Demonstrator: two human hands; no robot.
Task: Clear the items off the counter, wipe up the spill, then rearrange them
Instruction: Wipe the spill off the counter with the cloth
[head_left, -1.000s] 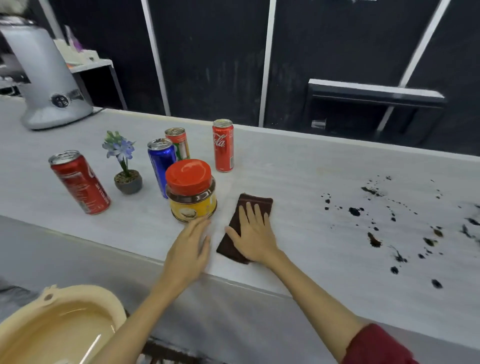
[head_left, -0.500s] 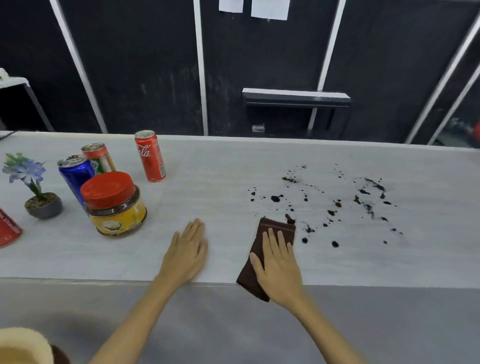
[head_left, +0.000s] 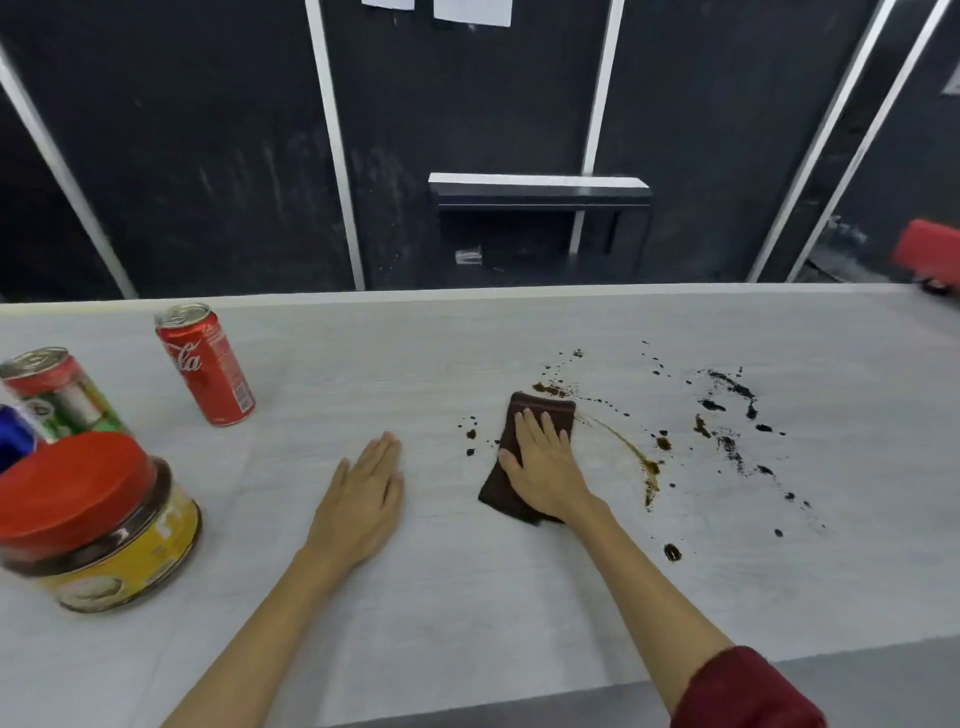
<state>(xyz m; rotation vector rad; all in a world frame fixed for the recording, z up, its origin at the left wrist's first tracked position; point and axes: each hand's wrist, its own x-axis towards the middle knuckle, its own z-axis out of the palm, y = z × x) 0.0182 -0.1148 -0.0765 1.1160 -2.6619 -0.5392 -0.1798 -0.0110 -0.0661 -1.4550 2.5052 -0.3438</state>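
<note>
Right hand (head_left: 545, 470) flat, fingers straight, pressing a folded dark brown cloth (head_left: 524, 415) onto the pale grey counter (head_left: 467, 597); dark splattered spill (head_left: 727, 410) lies beyond and right of it. Left hand (head_left: 363, 493) rests open-palmed nearby, empty, with a red-lidded yellow jar (head_left: 98, 525) and red cola can (head_left: 205, 364) further left.

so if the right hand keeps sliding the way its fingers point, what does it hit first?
The right hand lies flat on the brown cloth, fingers pointing toward the back edge of the counter. First in line are the brown spill spots just past the cloth's far edge. Beyond them the counter looks bare.
</note>
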